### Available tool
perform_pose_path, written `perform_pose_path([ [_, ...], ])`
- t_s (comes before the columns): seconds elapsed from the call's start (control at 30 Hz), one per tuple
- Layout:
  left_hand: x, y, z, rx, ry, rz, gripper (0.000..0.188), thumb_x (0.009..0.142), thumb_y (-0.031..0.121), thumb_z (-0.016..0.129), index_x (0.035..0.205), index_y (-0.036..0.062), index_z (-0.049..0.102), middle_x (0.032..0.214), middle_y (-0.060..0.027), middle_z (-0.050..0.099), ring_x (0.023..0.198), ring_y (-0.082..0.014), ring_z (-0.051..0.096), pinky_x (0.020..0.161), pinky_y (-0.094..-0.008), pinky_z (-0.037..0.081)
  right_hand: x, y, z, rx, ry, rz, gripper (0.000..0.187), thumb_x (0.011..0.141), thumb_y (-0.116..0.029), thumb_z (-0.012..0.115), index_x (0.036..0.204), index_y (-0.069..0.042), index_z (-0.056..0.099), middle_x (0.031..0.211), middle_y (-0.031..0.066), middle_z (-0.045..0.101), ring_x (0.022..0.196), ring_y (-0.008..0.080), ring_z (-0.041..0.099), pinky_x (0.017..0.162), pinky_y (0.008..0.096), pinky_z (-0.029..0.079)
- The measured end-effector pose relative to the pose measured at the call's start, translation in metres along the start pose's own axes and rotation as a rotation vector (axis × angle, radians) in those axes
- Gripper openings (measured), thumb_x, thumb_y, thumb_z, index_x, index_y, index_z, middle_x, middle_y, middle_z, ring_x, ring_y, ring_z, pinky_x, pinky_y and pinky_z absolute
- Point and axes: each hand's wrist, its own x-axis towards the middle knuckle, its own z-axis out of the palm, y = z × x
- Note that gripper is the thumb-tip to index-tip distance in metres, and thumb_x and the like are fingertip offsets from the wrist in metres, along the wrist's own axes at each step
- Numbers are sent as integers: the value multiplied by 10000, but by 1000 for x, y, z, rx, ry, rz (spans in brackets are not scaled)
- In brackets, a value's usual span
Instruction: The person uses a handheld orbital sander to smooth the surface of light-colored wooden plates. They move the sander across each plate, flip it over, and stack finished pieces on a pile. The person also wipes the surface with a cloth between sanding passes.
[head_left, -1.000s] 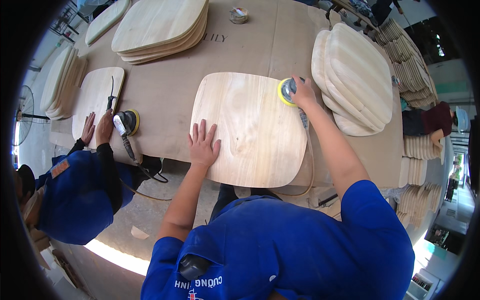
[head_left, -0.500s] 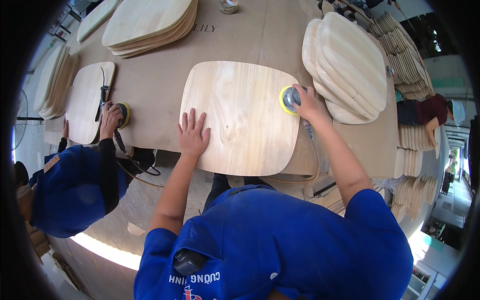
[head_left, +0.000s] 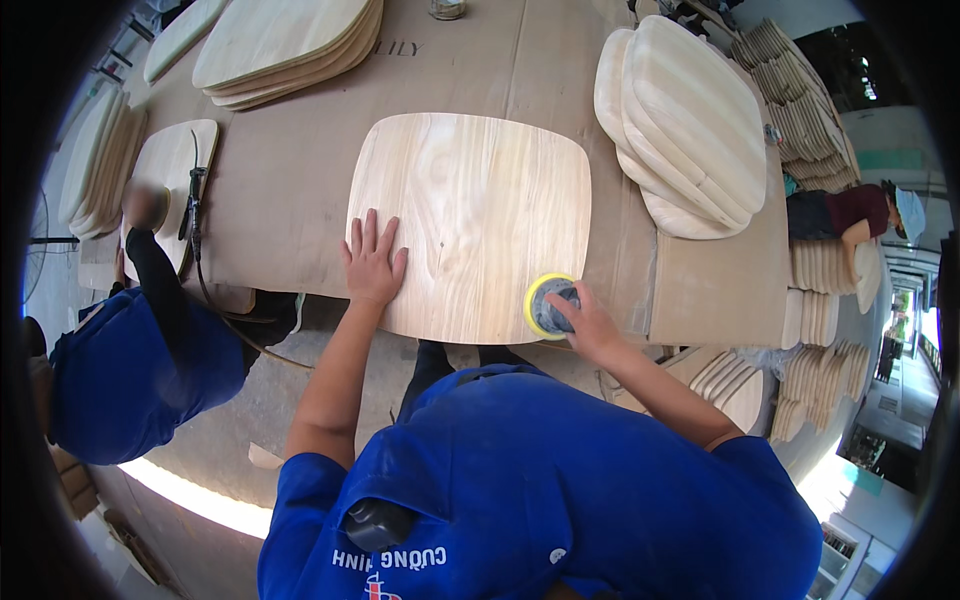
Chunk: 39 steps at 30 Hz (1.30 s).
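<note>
A pale wooden panel [head_left: 470,210] with rounded corners lies flat on the covered table in front of me. My left hand [head_left: 374,262] rests on its left side, palm down with the fingers spread. In my right hand [head_left: 588,322] is a round orbital sander [head_left: 551,305] with a yellow pad rim, its body gripped from the right. The sander sits on the panel's near right corner, partly past the edge. My fingers hide part of its body.
Stacked panels stand at the far left [head_left: 285,45] and on the right [head_left: 690,130]. A co-worker in blue [head_left: 150,370] works at another panel [head_left: 185,150] on my left. Brown cardboard [head_left: 720,285] covers the table. More panels [head_left: 820,380] and another person [head_left: 860,215] are at the right.
My right hand has brought the sander from the panel's far right corner down to its near right corner. My left hand stays on the panel. The co-worker's sanding hand has moved left onto their panel.
</note>
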Motion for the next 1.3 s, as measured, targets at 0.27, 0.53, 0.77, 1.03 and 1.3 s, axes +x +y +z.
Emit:
perform_pose_path([
  [0.27, -1, 0, -2, 2, 20, 6, 579, 875, 422, 532, 1428, 273, 440, 1554, -108, 277, 1424, -378, 232, 1098, -626, 193, 34, 8, -16, 9, -92, 79, 727, 707, 13, 709, 1332, -274, 473, 1330, 187, 372, 1092, 416, 547, 901, 452, 490],
  [0.53, -3, 0, 0, -4, 33, 13, 579, 876, 425, 532, 1424, 261, 443, 1549, -113, 287, 1424, -381, 231, 1092, -631, 198, 150, 82, -72, -29, 145, 136, 707, 738, -68, 741, 1332, -276, 419, 1260, 188, 403, 1079, 405, 558, 923, 458, 487],
  [0.77, -3, 1, -4, -23, 0, 0, 587, 876, 434, 528, 1432, 274, 429, 1561, -107, 257, 1431, -382, 209, 1100, -634, 190, 224, 100, -105, -36, 158, 340, 738, 732, -110, 750, 1354, -254, 381, 1285, 203, 398, 1157, 410, 515, 991, 428, 457],
  [1.03, -4, 15, -11, 28, -151, 181, 562, 918, 399, 484, 1456, 263, 391, 1575, -91, 224, 1445, -373, 175, 1104, -654, 149, 139, 40, -55, -50, 106, 218, 712, 765, -79, 726, 1372, -261, 403, 1283, 192, 387, 1068, 412, 567, 905, 457, 503],
  [1.3, 49, 40, 7, -24, -167, 423, 557, 959, 380, 433, 1480, 207, 339, 1578, -48, 226, 1447, -339, 188, 1150, -537, 191, 63, -60, 5, 14, -98, -56, 564, 828, -3, 506, 1317, -283, 520, 1282, 197, 405, 1001, 401, 592, 858, 457, 510],
])
